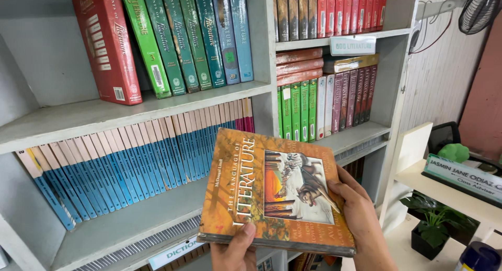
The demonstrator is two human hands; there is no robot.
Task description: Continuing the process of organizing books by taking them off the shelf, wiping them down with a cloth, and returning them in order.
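I hold a thick orange-brown hardcover book (246,182) flat in front of a grey bookshelf (130,111), its cover up with a picture of animals and trees. My left hand (235,250) grips the book's near bottom edge, thumb on the cover. My right hand (361,218) clasps the book's right edge, fingers curled onto the cover beside the picture. Behind the book, a long row of thin blue books (130,161) leans to the left on the middle shelf.
A leaning red book (107,43) and green and blue volumes (193,35) stand on the upper shelf. The right bay holds red, green and maroon books (324,101). A white desk (418,245) with a potted plant (431,224), a name plate (463,177) and a fan (478,9) lies right.
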